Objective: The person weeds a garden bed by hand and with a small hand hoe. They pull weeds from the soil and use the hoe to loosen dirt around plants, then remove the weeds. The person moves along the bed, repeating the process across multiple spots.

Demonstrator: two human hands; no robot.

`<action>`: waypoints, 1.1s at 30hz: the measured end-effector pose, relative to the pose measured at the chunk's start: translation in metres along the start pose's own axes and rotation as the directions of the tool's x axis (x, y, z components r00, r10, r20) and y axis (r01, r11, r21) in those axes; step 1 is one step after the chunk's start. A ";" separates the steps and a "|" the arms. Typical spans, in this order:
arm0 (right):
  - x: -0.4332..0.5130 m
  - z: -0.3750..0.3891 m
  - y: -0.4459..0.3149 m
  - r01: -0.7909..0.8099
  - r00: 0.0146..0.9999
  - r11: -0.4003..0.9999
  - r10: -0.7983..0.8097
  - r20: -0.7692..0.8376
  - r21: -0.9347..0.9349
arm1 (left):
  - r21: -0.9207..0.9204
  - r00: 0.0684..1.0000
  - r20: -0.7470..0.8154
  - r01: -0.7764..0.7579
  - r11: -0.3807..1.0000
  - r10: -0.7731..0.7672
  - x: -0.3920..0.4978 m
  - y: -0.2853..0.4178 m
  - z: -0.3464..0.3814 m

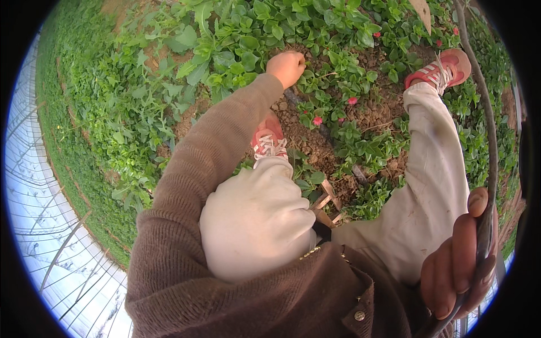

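My left hand [287,67] is curled into a fist low among leafy green plants [334,72], over bare soil at the upper middle. Its fingertips face away from me, so I cannot tell whether a stem or leaf is between them. At the lower right, my right hand [458,257] is wrapped around a long, thin, dark pole or hose [486,97]. This runs up past my shoe to the top edge and looks bent near the rim. Small pink-red flowers [317,121] dot the plants to the right of my left hand.
My red shoes [269,137] [452,69] stand on the soil, legs apart. Pieces of wood [323,200] lie between my legs. A dark line, perhaps a drip hose [291,96], crosses the soil [310,145]. Dense greenery [101,105] reaches a ribbed translucent wall [55,241] at left.
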State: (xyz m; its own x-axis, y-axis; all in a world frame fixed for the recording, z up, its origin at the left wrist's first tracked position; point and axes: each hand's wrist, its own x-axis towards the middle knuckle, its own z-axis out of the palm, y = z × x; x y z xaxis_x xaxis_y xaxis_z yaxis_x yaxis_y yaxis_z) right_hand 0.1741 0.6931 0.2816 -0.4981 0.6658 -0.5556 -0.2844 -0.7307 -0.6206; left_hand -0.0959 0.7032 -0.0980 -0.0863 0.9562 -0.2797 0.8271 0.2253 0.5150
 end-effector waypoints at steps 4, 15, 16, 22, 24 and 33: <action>0.001 0.000 -0.001 -0.028 0.999 1.000 0.028 0.030 0.005 | -0.153 0.992 -0.126 0.010 0.988 -0.029 0.002 0.002 -0.002; -0.002 0.005 0.004 0.012 0.998 1.000 -0.011 -0.062 0.017 | 0.332 0.953 -0.048 -0.268 0.904 0.300 0.016 0.021 0.013; -0.002 0.005 0.004 0.014 0.999 1.000 -0.013 -0.048 0.020 | 0.376 0.950 -0.015 -0.284 0.882 0.313 0.019 0.022 0.013; 0.000 0.001 0.003 0.022 1.000 1.000 -0.022 0.009 0.016 | 0.351 0.961 0.000 -0.257 0.900 0.275 0.022 0.022 0.009; -0.001 0.002 0.003 0.032 0.999 0.999 -0.032 -0.020 0.024 | 0.211 0.974 -0.109 -0.173 0.962 0.199 0.015 0.019 0.005; -0.004 0.003 0.001 0.061 0.997 0.998 -0.061 -0.055 -0.002 | -0.730 0.942 0.314 0.317 0.606 -0.115 -0.034 0.005 -0.050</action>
State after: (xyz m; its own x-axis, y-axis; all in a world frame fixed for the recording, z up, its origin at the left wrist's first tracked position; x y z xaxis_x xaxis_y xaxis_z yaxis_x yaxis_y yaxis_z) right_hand 0.1734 0.6890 0.2847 -0.4342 0.7165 -0.5460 -0.3129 -0.6883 -0.6545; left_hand -0.1166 0.6817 -0.0452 -0.0020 0.8164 -0.5774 0.0680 0.5762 0.8145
